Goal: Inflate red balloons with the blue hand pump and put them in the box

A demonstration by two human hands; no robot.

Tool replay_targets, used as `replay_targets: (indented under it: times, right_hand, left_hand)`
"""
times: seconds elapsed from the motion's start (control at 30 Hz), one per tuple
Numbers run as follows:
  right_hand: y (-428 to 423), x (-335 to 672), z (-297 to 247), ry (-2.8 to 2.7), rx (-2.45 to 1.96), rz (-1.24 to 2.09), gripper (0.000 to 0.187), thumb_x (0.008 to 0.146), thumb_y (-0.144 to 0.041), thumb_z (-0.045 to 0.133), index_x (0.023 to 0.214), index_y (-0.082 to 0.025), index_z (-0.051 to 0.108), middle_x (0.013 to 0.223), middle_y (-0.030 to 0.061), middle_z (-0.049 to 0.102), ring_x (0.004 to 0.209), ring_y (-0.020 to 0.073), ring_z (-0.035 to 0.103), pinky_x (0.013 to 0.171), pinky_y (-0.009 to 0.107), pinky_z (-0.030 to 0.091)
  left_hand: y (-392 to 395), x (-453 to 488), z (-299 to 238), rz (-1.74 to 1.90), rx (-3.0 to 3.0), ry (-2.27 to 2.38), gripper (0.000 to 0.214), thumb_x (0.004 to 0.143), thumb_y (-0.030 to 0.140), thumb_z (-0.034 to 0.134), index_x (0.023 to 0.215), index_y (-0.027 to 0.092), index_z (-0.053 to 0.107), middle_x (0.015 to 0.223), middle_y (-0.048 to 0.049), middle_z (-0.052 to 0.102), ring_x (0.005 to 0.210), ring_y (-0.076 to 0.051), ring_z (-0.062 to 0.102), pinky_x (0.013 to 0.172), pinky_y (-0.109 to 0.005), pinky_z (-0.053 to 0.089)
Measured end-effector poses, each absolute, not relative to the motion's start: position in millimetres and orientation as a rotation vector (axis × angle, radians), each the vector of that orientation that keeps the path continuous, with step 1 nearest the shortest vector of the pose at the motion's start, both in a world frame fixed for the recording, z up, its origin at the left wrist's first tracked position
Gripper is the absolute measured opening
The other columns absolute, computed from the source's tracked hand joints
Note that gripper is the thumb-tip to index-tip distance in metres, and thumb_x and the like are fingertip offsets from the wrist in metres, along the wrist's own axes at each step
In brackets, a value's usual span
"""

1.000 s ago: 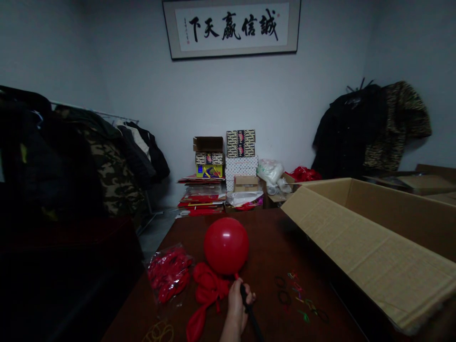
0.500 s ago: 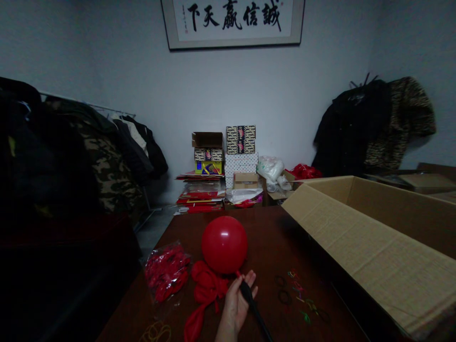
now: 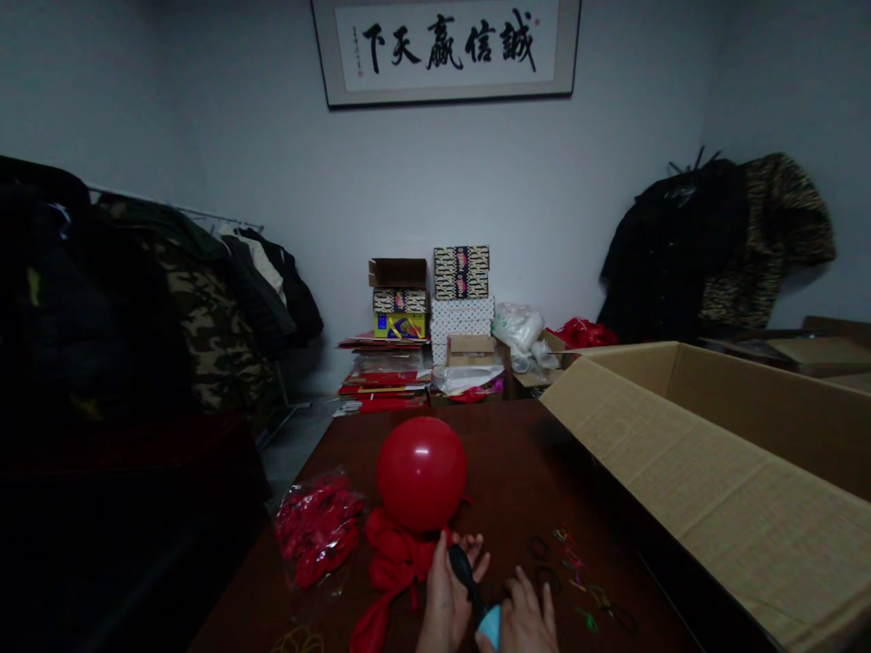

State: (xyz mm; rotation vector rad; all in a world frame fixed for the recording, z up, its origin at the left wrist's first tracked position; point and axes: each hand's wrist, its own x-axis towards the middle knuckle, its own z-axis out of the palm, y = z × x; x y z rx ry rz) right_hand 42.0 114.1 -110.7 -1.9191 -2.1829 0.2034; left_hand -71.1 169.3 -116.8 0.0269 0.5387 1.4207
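Note:
A round, inflated red balloon (image 3: 422, 473) sits above the table, just beyond my left hand (image 3: 449, 585). The thumb and fingers of that hand close at the balloon's neck, which is mostly hidden. Across the palm lies the black, bulb-shaped end of a balloon pump (image 3: 461, 567), pointing toward the balloon. My right hand (image 3: 523, 617) is at the pump's light-blue part near the bottom edge, thumb on one side and fingers on the other. Beside my left hand lies bunched red fabric-like material (image 3: 395, 553).
A clear bag of red items (image 3: 318, 526) lies on the left of the brown table (image 3: 517, 472). Rubber bands (image 3: 298, 640) are at the near left, and several small coloured bands (image 3: 572, 562) at the right. A large open cardboard box (image 3: 708, 481) stands along the right side.
My right hand has come into view from below, at the pump's light-blue part, which now shows. The balloon has shifted slightly left. The view has tipped up a little.

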Motion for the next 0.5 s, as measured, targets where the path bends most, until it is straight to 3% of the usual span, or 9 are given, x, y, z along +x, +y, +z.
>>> replay_targets:
  times: [0.1, 0.2, 0.37, 0.5]
  right_hand:
    - [121, 34, -97, -2.16, -1.889, 0.238, 0.046, 0.072, -0.035, 0.04, 0.105, -0.009, 0.061, 0.126, 0.013, 0.051, 0.129, 0.0289, 0.028, 0.109, 0.052, 0.008]
    - [122, 32, -94, -2.154, -1.889, 0.235, 0.048, 0.074, -0.037, 0.037, 0.11, -0.011, 0.058, 0.127, 0.0122, 0.05, 0.13, 0.0279, 0.027, 0.109, 0.05, 0.006]
    - [114, 36, -105, -2.204, -1.894, 0.168, 0.047, 0.073, -0.04, 0.041, 0.107, -0.012, 0.059, 0.129, 0.0141, 0.048, 0.131, 0.0299, 0.024, 0.108, 0.054, 0.001]
    - [100, 40, -116, -2.173, -1.931, 0.17, 0.037, 0.076, -0.031, 0.043, 0.103, -0.014, 0.061, 0.124, 0.0135, 0.053, 0.127, 0.0293, 0.032, 0.108, 0.054, 0.01]
  left_hand:
    - [173, -70, -118, 1.417, 0.014, 0.623, 0.013, 0.072, 0.027, 0.064, 0.074, 0.017, 0.054, 0.076, -0.0071, 0.067, 0.08, -0.024, 0.066, 0.081, -0.045, 0.047]
    - [176, -67, -121, 1.44, 0.019, 0.681, 0.016, 0.071, 0.027, 0.065, 0.071, 0.018, 0.052, 0.063, -0.0019, 0.062, 0.065, -0.019, 0.064, 0.078, -0.043, 0.049]
    - [173, -60, -119, 1.491, 0.12, 0.727, 0.021, 0.07, 0.031, 0.065, 0.068, 0.019, 0.048, 0.05, 0.0054, 0.051, 0.044, -0.009, 0.049, 0.074, -0.039, 0.049]
    - [169, -55, -114, 1.517, 0.201, 0.752, 0.03, 0.067, 0.042, 0.064, 0.064, 0.02, 0.043, 0.042, 0.0092, 0.042, 0.034, -0.005, 0.035, 0.068, -0.036, 0.048]
